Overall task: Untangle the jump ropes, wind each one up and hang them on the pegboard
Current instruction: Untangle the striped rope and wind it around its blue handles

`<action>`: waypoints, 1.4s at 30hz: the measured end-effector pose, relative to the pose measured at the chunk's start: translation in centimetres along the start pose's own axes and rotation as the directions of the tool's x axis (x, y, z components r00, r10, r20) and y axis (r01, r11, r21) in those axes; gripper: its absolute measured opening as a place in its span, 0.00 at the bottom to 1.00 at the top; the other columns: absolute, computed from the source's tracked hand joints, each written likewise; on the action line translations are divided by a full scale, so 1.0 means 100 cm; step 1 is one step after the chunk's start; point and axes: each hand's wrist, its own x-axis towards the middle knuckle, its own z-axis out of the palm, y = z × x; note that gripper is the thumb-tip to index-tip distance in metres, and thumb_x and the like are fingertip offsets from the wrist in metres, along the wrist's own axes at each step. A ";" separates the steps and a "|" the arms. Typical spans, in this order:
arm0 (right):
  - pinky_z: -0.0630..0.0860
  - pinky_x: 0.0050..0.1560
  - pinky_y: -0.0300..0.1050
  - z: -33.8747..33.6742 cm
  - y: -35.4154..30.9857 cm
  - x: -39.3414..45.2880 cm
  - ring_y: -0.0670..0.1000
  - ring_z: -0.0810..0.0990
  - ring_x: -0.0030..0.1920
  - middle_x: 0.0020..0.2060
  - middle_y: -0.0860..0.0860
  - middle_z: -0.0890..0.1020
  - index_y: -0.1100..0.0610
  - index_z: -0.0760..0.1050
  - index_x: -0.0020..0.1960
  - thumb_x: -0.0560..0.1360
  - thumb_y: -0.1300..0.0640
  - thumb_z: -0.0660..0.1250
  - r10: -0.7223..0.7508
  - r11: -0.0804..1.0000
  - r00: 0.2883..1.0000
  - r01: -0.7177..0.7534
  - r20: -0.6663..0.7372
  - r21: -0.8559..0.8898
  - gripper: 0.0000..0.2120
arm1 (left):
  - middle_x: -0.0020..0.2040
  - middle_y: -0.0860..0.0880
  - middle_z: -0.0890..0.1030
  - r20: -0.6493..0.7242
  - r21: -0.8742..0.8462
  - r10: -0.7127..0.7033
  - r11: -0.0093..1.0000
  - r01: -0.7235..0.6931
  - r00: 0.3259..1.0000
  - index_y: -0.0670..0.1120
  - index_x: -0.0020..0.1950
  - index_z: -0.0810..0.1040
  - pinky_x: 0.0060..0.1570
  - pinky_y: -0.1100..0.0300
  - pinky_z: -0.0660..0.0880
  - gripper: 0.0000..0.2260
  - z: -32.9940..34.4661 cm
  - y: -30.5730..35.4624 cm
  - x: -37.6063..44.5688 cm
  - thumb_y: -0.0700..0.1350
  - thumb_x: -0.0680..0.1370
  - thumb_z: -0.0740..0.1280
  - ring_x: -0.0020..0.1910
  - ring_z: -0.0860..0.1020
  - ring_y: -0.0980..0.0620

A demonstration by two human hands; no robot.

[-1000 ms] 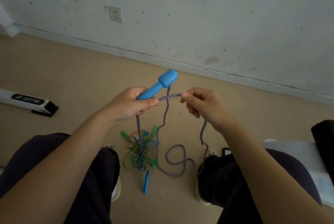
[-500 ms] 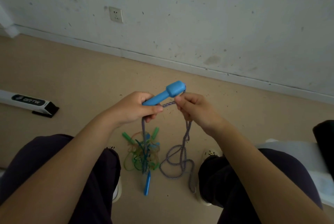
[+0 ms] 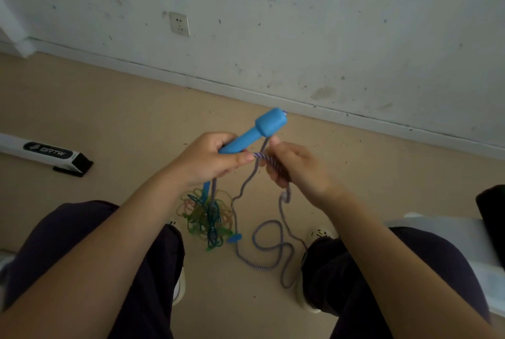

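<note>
Bare forearms, dark trousers (image 3: 68,243), white shoes (image 3: 318,233)

right hand (image 3: 297,169) drawn back, striped rope (image 3: 269,159) rewound

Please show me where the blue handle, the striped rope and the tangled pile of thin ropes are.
blue handle (image 3: 270,126): head view, on its thick top end.
striped rope (image 3: 266,232): head view, on the loop lying on the floor.
tangled pile of thin ropes (image 3: 203,215): head view, on its middle.

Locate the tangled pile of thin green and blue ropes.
In the head view, the tangled pile lies on the floor between the person's knees, below the left hand and left of the striped rope's loops.
</note>
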 end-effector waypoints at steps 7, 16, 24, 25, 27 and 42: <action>0.60 0.28 0.38 -0.002 0.003 0.007 0.46 0.62 0.27 0.27 0.49 0.67 0.58 0.72 0.37 0.81 0.54 0.63 -0.054 0.992 0.995 0.063 -0.089 0.105 0.15 | 0.30 0.53 0.75 0.073 -0.025 -0.018 0.999 0.020 0.997 0.44 0.45 0.78 0.32 0.64 0.70 0.05 0.000 -0.002 0.003 0.44 0.77 0.72 0.28 0.70 0.55; 0.65 0.31 0.44 -0.054 0.008 0.007 0.49 0.69 0.28 0.28 0.49 0.73 0.56 0.76 0.40 0.83 0.52 0.60 0.004 0.981 0.899 0.081 -0.437 0.175 0.16 | 0.29 0.52 0.74 -0.056 0.000 -0.035 0.999 0.035 0.998 0.42 0.45 0.79 0.32 0.62 0.68 0.06 -0.017 -0.008 0.002 0.44 0.77 0.71 0.27 0.69 0.55; 0.66 0.29 0.40 -0.005 0.004 0.003 0.48 0.68 0.27 0.28 0.51 0.73 0.59 0.78 0.44 0.80 0.50 0.64 0.050 0.999 0.998 -0.049 0.033 -0.022 0.14 | 0.28 0.52 0.72 0.063 -0.027 -0.031 0.999 0.032 0.998 0.38 0.49 0.80 0.27 0.65 0.65 0.06 0.007 -0.007 0.001 0.41 0.77 0.71 0.25 0.67 0.56; 0.64 0.28 0.40 -0.001 0.005 0.003 0.47 0.66 0.27 0.27 0.51 0.72 0.59 0.77 0.43 0.80 0.50 0.64 0.054 0.999 0.996 -0.053 0.074 -0.006 0.14 | 0.28 0.52 0.72 0.068 -0.018 -0.034 0.999 0.035 0.997 0.37 0.51 0.80 0.27 0.65 0.65 0.07 0.009 -0.007 0.002 0.40 0.77 0.71 0.26 0.67 0.56; 0.61 0.28 0.39 0.004 0.007 0.004 0.46 0.64 0.27 0.27 0.50 0.68 0.59 0.76 0.41 0.80 0.52 0.65 0.043 0.999 0.995 -0.045 0.086 0.020 0.13 | 0.28 0.52 0.74 0.066 0.007 -0.048 0.999 0.048 0.997 0.40 0.51 0.81 0.27 0.65 0.66 0.07 0.008 -0.007 0.002 0.41 0.76 0.73 0.27 0.69 0.55; 0.73 0.34 0.39 -0.013 -0.002 0.005 0.50 0.75 0.30 0.34 0.55 0.80 0.61 0.78 0.47 0.82 0.54 0.61 0.068 0.997 0.995 -0.065 -0.073 0.043 0.13 | 0.35 0.46 0.85 -0.048 0.067 -0.100 0.992 0.103 0.994 0.40 0.47 0.81 0.40 0.53 0.81 0.04 0.003 -0.013 0.003 0.38 0.75 0.74 0.33 0.82 0.50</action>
